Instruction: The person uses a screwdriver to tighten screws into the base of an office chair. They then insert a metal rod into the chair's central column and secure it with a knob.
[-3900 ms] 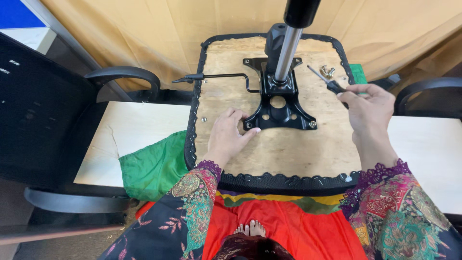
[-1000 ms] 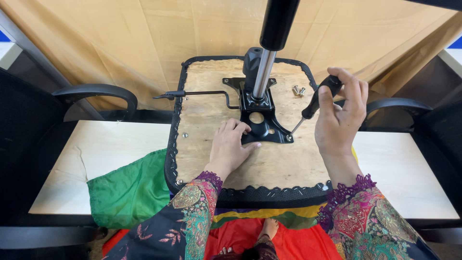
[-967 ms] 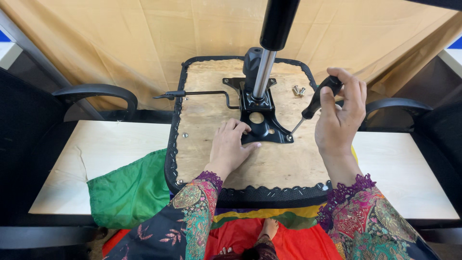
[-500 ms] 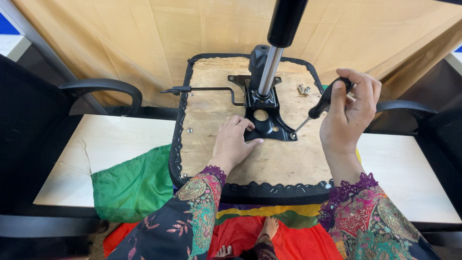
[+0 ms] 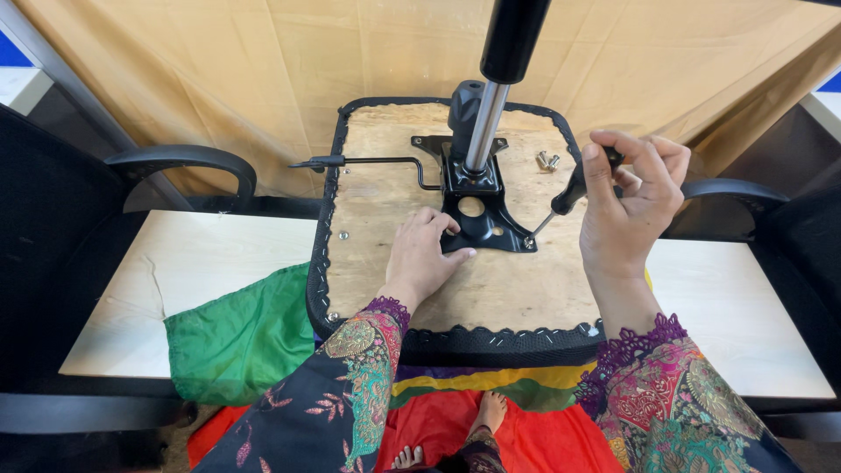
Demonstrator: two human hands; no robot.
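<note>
The black metal mounting plate [image 5: 477,223] sits bolted near the middle of the upturned plywood chair seat [image 5: 455,280], with bare wood open on every side of it out to the black fabric edging. It is dark and stamped, one round hole showing, and a single chrome gas cylinder [image 5: 484,123] rises from it. The right hand [image 5: 631,206] has its grip clamped on a black-handled screwdriver [image 5: 574,188], the tip down at the plate's right corner. The left hand [image 5: 425,258] lies flat, fingers loosely apart, touching the plate's near edge. Two loose silver bolts [image 5: 547,160] lie beyond. One pale wooden tabletop [image 5: 175,263] carries the seat; one green cloth [image 5: 236,333] hangs off its front edge.
</note>
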